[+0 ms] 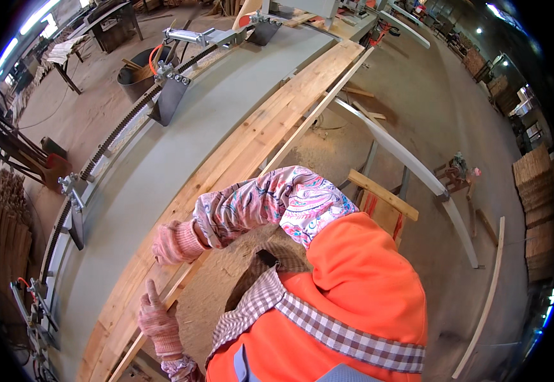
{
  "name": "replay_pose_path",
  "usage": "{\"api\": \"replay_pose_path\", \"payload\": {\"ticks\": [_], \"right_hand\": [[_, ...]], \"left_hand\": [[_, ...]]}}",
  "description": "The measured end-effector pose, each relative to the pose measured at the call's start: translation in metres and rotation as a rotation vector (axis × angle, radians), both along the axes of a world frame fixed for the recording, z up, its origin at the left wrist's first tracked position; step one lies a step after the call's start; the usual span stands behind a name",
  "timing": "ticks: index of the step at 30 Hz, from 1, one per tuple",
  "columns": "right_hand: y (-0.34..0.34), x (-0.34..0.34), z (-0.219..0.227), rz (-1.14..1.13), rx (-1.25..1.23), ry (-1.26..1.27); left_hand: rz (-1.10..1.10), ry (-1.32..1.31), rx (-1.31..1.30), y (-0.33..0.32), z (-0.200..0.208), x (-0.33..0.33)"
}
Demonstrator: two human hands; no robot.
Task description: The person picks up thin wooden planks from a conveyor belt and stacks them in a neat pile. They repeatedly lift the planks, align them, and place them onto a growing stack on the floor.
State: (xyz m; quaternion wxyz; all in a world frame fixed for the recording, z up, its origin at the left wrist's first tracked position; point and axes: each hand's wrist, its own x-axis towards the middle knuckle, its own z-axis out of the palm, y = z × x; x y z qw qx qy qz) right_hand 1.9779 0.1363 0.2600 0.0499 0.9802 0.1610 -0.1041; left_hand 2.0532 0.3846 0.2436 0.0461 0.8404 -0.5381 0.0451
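wooden boards (pixel 251 143): in the head view, we saw them lying along the grey table (pixel 162 159).
right hand (pixel 178 242): we bent its gloved fingers over the boards; its grip we couldn't tell.
left hand (pixel 158 320): we extended its index finger, others curled; any hold was unclear.

Strip lights (pixel 38 16) glare at ten o'clock, and smaller lamps (pixel 495 11) shine between one and two. The planks (pixel 258 137) look evenly lit and sharp, bowed by fisheye distortion; toward two o'clock the dim background softens into black.
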Motion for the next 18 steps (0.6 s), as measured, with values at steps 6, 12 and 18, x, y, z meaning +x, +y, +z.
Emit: {"api": "replay_pose_path", "payload": {"ticks": [6,12,18], "right_hand": [[0.009,0.019,-0.077,0.012,0.077,-0.417],[0.005,0.014,-0.029,0.019,0.039,0.051],[-0.014,0.004,0.050,-0.259,0.418,0.325]], "left_hand": [[0.005,-0.066,0.033,0.001,-0.003,-0.003],[0.022,-0.165,-0.128,-0.003,0.007,-0.010],[0.087,-0.107,-0.026,-0.012,0.017,0.006]]}}
